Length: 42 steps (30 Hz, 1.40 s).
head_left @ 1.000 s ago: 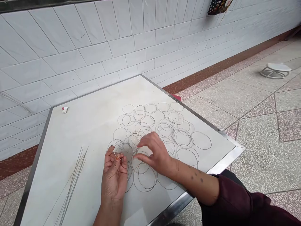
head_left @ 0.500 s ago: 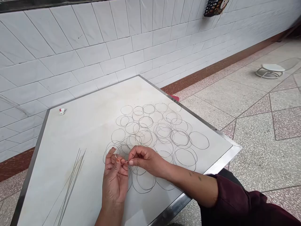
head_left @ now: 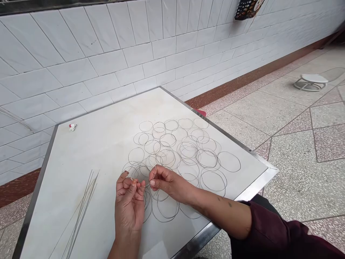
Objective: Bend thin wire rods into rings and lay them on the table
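A thin wire (head_left: 143, 186), bent into a curve, runs between my two hands above the table. My left hand (head_left: 130, 199), palm up, pinches one part of it between thumb and fingers. The fingertips of my right hand (head_left: 167, 181) are closed on the wire a short way to the right. Under and beyond my hands lie several thin wire rings (head_left: 228, 161), many overlapping. Several straight wires (head_left: 81, 217) lie in a loose bundle to the left of my left hand.
The white table (head_left: 107, 144) has a metal edge and stands against a tiled wall. A small white and red object (head_left: 72, 127) lies near its far left corner. On the floor at the right stands a low white stool (head_left: 311, 82). A dark patterned cloth item (head_left: 246, 9) hangs on the wall.
My hands have moved slightly apart, my left hand a little to the left and my right hand a little to the right. More of the wire shows between them.
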{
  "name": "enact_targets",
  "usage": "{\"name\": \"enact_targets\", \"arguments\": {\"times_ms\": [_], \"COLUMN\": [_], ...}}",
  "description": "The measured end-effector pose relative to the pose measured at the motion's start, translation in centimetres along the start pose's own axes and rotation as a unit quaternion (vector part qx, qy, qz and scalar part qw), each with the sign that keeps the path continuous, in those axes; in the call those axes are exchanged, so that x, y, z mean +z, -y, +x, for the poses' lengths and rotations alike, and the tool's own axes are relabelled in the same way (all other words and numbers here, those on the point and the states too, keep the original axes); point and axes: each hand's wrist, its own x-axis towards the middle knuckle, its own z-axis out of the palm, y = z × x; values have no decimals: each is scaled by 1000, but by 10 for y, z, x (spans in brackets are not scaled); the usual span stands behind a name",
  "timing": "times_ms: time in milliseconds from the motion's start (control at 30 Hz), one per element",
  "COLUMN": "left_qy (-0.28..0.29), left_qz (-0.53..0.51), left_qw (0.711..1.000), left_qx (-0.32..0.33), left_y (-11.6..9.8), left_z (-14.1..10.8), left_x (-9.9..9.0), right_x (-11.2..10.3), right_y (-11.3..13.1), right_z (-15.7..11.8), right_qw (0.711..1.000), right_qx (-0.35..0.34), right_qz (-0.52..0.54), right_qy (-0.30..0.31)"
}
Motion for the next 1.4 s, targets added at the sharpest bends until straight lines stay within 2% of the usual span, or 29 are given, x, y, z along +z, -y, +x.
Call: {"name": "enact_targets", "arguments": {"times_ms": [133, 433, 1400], "left_qy": [-9, -16, -23], "left_qz": [3, 3, 0], "left_qw": [1000, 1000, 1000], "left_qx": [-2, -5, -21], "left_y": [-1, 0, -3], "left_z": [1, 3, 2], "left_x": [-1, -1, 3], "right_x": [1, 1, -7], "right_y": [1, 5, 7], "right_z": [1, -2, -1], "right_qw": [996, 986, 991], "right_qx": [13, 49, 33], "right_qz": [88, 160, 115], "right_qy": [15, 14, 58]}}
